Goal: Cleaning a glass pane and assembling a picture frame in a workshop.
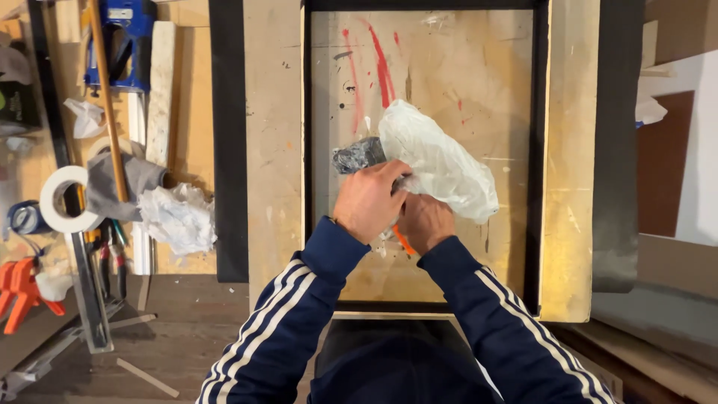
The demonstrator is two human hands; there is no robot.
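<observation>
- Two hands meet over a white plastic bag (441, 161), which we hold above the middle of a black frame (535, 150) lying on the plywood worktop (273, 150).
- Our left hand (370, 200) is clenched on the bag's neck, beside a dark grey wad (359, 155) that sticks out to the left of the bag.
- Our right hand (424, 221) is closed just below, touching the left hand, its grip on the bag's lower end; an orange bit (404, 241) shows under it, too hidden to tell what it is.
- Red paint streaks (381, 63) mark the board inside the frame, above the bag.
- Both arms wear navy sleeves (277, 329) with white stripes.
- Left of the frame lie a crumpled white rag (178, 217), a grey cloth (123, 183), a roll of white tape (63, 198) and a wooden stick (107, 97).
- Farther left sit orange clamps (22, 288); a blue tool (120, 41) rests at the top, well apart from the hands.
</observation>
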